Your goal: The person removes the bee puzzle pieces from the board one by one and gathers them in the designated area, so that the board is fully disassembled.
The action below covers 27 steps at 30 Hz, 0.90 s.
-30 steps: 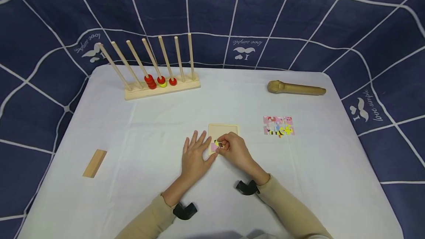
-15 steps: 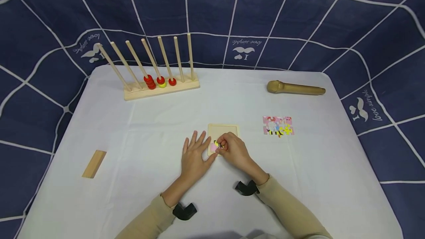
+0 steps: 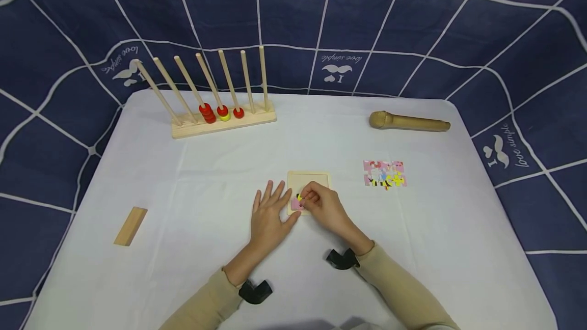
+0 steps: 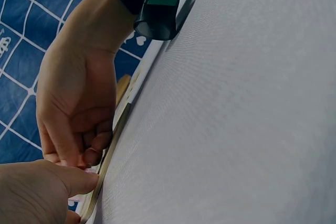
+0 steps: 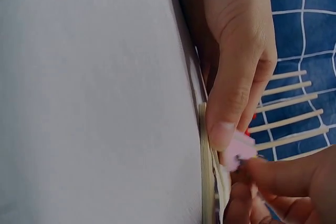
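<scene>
My left hand (image 3: 268, 220) lies on the white table with its fingers spread, its thumb at the near-left corner of a small square wooden puzzle tray (image 3: 316, 173). Over the tray's lower part, my right hand (image 3: 326, 209) pinches a puzzle piece with pink, yellow and black print between thumb and fingers. In the right wrist view the pink puzzle piece (image 5: 242, 145) stands tilted at the fingertips, beside the left thumb (image 5: 223, 135). My right hand partly covers the tray and the piece's right side.
An assembled group of pink and yellow puzzle pieces (image 3: 378, 173) lies to the right. Behind it is a gold toy microphone (image 3: 410, 122). At the back left stands a peg rack (image 3: 197, 129) with several red and yellow beads. A wooden block (image 3: 130, 225) lies at far left.
The right fingertips have shifted slightly at the piece, and less of its yellow and black print shows now. The left hand stays in place.
</scene>
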Tool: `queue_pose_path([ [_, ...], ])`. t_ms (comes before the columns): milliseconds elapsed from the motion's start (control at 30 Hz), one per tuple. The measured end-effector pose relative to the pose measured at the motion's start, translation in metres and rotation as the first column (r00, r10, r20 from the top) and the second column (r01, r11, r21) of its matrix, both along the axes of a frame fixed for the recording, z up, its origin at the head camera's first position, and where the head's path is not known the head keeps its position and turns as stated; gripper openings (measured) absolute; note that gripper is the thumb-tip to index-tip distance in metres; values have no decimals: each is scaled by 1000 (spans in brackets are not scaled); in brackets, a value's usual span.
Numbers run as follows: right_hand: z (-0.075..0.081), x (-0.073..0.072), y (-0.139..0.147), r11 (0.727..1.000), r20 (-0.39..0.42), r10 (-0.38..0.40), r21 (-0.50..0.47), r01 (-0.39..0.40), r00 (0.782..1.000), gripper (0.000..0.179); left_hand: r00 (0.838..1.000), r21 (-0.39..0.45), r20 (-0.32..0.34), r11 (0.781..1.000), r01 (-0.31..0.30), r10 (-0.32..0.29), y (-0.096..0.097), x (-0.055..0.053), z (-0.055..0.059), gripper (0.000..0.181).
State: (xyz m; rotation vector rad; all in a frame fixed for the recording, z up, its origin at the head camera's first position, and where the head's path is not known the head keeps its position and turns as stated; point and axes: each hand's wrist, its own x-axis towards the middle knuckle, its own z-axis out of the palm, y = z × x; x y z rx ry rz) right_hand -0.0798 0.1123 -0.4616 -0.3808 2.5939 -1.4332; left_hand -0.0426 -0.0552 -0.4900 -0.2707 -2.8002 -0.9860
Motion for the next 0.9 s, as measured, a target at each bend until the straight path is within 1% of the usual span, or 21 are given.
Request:
queue_pose_path([
  [100, 4, -1, 2, 998, 48, -32, -56, 35, 998, 7, 1000, -2, 0, 1000, 2, -2, 0, 0, 0, 57],
  [267, 14, -5, 9, 990, 72, -86, -106, 94, 994, 6, 1000, 0, -6, 1000, 3, -3, 1, 0, 0, 56],
  [400, 22, -9, 21, 971, 123, -104, -202, 127, 987, 7, 1000, 5, -2, 1000, 2, -2, 1, -1, 0, 56],
  [500, 26, -11, 36, 957, 160, -132, -238, 168, 978, 9, 1000, 12, -7, 1000, 5, -5, 1, -1, 0, 57],
  [600, 28, -11, 55, 953, 155, -192, -208, 222, 969, 11, 1000, 19, -15, 1000, 9, -9, 2, -1, -1, 57],
  [700, 27, -11, 75, 940, 136, -254, -198, 278, 958, 14, 1000, 27, -17, 1000, 10, -9, 2, -1, -1, 58],
  [800, 27, -9, 97, 918, 113, -317, -213, 334, 942, 19, 1000, 28, -18, 1000, 7, -7, 2, -1, -1, 58],
  [900, 27, -6, 115, 889, 105, -380, -231, 394, 919, 22, 1000, 30, -18, 1000, 6, -5, 2, 0, 0, 58],
])
